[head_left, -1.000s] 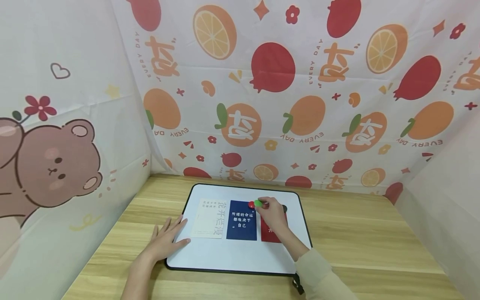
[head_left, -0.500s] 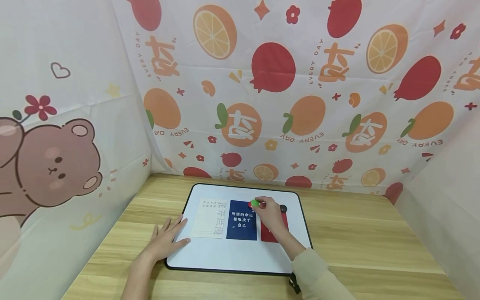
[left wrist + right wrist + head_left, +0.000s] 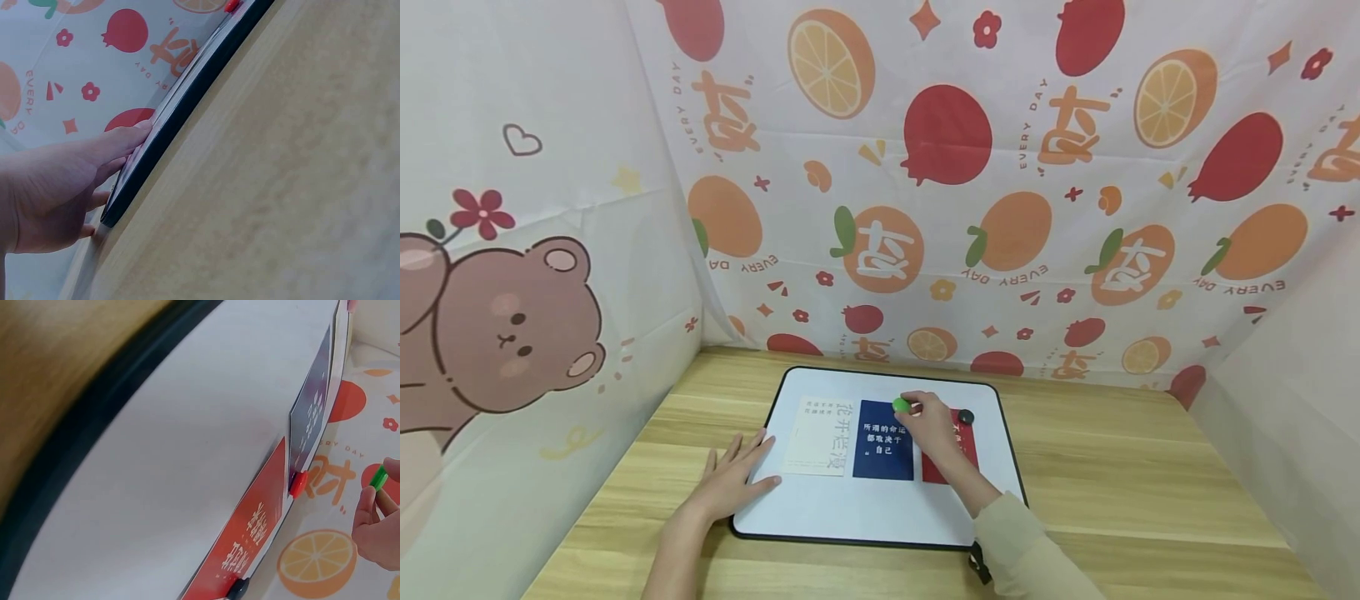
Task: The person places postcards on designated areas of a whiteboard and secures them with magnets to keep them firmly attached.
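Note:
My right hand [image 3: 931,423] pinches a green round magnet [image 3: 901,405] between thumb and fingertips, over the top of a blue card [image 3: 883,462]. In the right wrist view the green magnet [image 3: 379,477] is held up off the board. A red magnet [image 3: 299,485] sits at the blue card's corner; in the head view it is hidden. The red card [image 3: 940,471] at right has a black magnet [image 3: 966,416] at its top corner. Spread fingers of my left hand [image 3: 730,482] rest at the left edge of the whiteboard [image 3: 865,512], thumb on its surface.
A cream card [image 3: 812,437] lies on the board's left part, beside the blue card. The wooden table [image 3: 1135,492] extends on both sides of the board. Printed cloth [image 3: 947,250] hangs behind, with a bear-print cloth [image 3: 520,325] at left.
My right hand has moved left with the green magnet, from beside the red magnet to over the blue card. The red magnet has dropped out of sight in the head view. My left hand stays put.

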`<state>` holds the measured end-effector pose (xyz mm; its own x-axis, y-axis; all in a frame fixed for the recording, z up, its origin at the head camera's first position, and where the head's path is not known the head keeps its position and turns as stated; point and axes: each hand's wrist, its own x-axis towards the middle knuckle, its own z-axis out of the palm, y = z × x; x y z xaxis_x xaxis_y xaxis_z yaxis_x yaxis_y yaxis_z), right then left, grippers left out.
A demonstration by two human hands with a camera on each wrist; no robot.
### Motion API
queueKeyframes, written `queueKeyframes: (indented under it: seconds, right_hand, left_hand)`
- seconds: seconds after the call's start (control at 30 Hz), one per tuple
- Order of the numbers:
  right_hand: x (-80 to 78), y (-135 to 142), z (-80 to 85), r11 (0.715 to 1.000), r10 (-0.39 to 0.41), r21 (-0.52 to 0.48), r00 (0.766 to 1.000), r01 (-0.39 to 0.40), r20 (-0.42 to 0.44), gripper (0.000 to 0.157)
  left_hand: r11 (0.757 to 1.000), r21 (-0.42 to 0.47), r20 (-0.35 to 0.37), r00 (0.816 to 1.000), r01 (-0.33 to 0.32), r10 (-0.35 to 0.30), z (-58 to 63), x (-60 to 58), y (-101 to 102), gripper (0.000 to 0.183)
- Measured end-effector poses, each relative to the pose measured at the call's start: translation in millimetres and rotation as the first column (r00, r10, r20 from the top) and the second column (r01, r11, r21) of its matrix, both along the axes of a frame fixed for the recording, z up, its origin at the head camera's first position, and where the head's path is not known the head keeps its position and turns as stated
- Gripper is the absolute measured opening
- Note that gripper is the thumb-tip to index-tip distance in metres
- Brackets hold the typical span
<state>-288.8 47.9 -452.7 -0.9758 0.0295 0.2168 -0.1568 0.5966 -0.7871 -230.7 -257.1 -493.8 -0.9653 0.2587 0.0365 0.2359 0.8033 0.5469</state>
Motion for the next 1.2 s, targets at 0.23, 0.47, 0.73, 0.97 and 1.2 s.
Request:
queueKeyframes:
  seconds: [0.23, 0.47, 0.73, 0.97, 1.2]
  right_hand:
    - [-0.7, -4, -0.4, 1.0, 0.025, -0.017, 1.0, -0.025, 0.009, 0.031]
    - [-3.4, -4, -2.4, 1.0, 0.02, -0.006, 0.999, -0.02, 0.029, 0.03]
    - [-5.5, -5, 0.3, 1.0, 0.019, 0.017, 1.0, -0.019, 0.017, 0.031]
    - [-5.9, -8, 1.3, 0.999, 0.032, 0.033, 0.999, -0.032, 0.021, 0.031]
    - [-7.7, -12, -0.2, 0.998, 0.045, 0.053, 0.999, -0.045, 0.015, 0.031]
  left_hand:
    - [1.0, 0.0, 0.004, 1.0, -0.005, 0.005, -0.1, 0.8, 0, 0.071]
    - [1.0, -0.011, 0.002, 1.0, -0.002, 0.002, -0.6, 0.5, 0, 0.071]
    - [1.0, -0.013, -0.001, 1.0, -0.002, 0.002, -0.6, 0.1, 0, 0.071]
    - [1.0, -0.007, 0.002, 1.0, -0.002, 0.002, -1.1, 0.6, 0, 0.07]
    - [1.0, -0.013, 0.008, 1.0, -0.006, 0.006, -0.9, 0.1, 0, 0.071]
